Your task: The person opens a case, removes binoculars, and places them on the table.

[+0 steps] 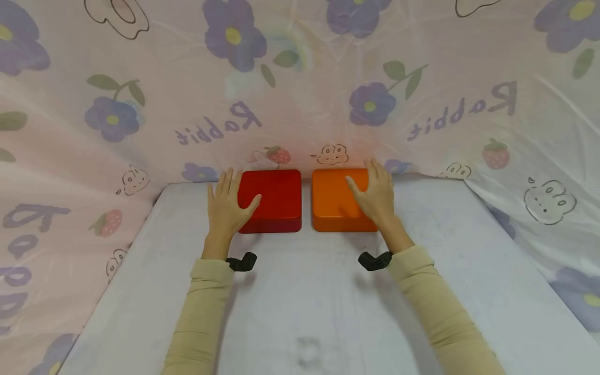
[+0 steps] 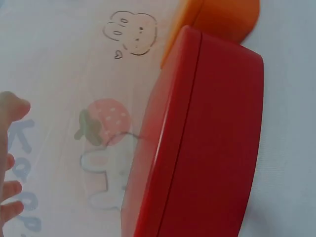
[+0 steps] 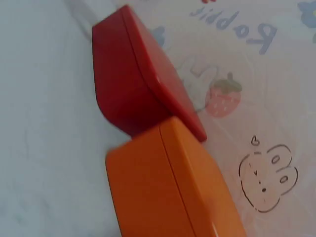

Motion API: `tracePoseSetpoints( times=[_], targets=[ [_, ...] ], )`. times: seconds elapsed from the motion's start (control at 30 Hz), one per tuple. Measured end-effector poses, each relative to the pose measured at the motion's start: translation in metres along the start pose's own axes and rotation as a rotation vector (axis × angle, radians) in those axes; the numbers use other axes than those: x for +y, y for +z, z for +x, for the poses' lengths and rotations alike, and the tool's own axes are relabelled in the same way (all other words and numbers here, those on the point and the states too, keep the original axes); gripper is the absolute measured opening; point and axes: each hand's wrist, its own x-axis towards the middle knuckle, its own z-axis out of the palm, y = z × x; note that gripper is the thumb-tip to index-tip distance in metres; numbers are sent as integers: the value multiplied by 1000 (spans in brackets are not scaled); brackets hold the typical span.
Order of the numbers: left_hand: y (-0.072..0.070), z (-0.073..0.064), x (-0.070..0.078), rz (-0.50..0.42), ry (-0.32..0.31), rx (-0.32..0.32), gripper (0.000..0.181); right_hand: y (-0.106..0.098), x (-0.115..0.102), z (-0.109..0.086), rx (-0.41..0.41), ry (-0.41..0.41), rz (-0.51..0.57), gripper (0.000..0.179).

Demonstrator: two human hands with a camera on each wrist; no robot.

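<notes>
Two closed boxes with rounded corners lie side by side at the far end of the table, a red box [image 1: 272, 198] on the left and an orange box [image 1: 333, 203] on the right. My left hand [image 1: 227, 205] is at the red box's left edge, fingers spread and thumb over its near left part. Over the right side of the orange box is my right hand [image 1: 377, 195], its fingers also extended. In the left wrist view, the fingertips [image 2: 15, 108] show at the left border, apart from the red box's side. A thin seam runs below each lid.
The white table [image 1: 281, 302] stretches toward me. Behind it and along both sides hangs a pale pink curtain [image 1: 300, 78] printed with flowers, rabbits and strawberries, close to the boxes' far edges. Each wrist carries a black camera mount [image 1: 375, 260]. A narrow gap separates the boxes.
</notes>
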Motion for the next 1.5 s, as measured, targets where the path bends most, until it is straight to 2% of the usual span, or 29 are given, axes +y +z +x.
tracePoseSetpoints(
  times=[0.2,0.33,0.5,0.63,0.77,0.93,1.2,1.37,1.5],
  targets=[
    [3,-11,-9,-180,20,117,69,12,-10,-16,42,29,235,58],
    [5,-18,-15,-278,-4,144,65,26,-19,-26,67,33,316,53],
    [10,-22,-20,-337,-41,127,62,45,-27,-35,110,45,380,47],
    [15,-23,-22,-394,-86,89,61,57,-33,-41,139,34,445,42],
    [19,-23,-26,-459,-137,37,63,69,-43,-46,130,35,540,38],
    [24,-26,-31,-571,-181,26,60,88,-57,-52,122,61,628,33],
    [37,-27,-42,-716,-276,21,58,118,-73,-55,9,110,705,37],
    [44,-27,-45,-838,-336,-17,57,127,-77,-55,-14,109,682,45],
    [48,-27,-49,-926,-392,-41,54,130,-78,-56,-90,140,646,54]
  ],
)
